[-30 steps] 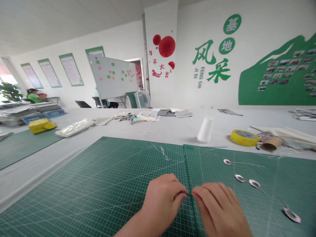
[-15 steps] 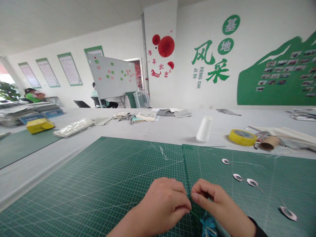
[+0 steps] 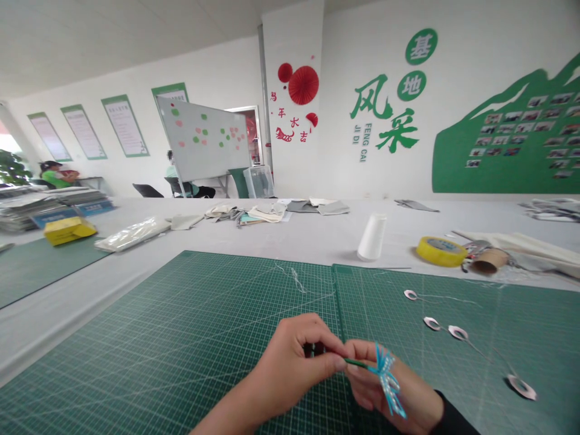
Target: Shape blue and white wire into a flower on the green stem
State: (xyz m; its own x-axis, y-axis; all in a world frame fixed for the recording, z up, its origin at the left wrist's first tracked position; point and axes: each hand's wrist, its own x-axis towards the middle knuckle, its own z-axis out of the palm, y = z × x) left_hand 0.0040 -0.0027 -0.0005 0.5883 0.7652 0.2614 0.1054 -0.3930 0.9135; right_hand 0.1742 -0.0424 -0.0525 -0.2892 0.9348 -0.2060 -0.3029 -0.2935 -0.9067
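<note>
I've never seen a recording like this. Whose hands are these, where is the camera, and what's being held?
No machine is involved: these are a person's two bare hands, seen from one camera worn on their head, looking forward and down. The left hand pinches a thin green stem topped with a blue-and-white ribbon tuft, and the right hand curls just beneath it. They work over a green gridded cutting mat. On the neighbouring mat, small silver rings on thin wires lie to the right. Farther off on the white table stand a white cone of thread and a yellow roll of tape.
</note>
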